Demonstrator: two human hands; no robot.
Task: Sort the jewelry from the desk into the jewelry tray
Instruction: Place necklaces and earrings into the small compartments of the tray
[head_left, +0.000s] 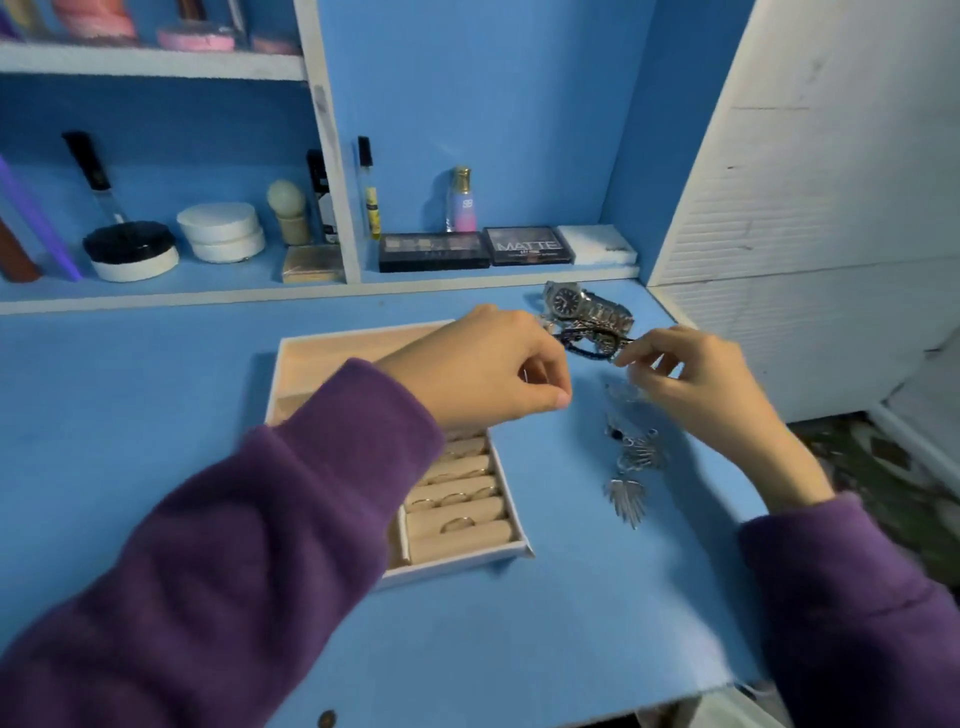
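Blue desk (156, 415) under white-edged blue shelves (156, 62); white panelled wall (831, 208) right, perhaps patterned floor (883, 467) below.

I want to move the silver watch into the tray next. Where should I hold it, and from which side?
Probably by the metal band of the silver watch, right of the dial, from above: the band rises off the desk, and the dark bracelet crowds its near side.

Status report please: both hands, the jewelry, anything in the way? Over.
Left hand and right hand pinch dark bracelet between them. Rings in jewelry tray; watch, silver earrings on desk. Left sleeve over tray.
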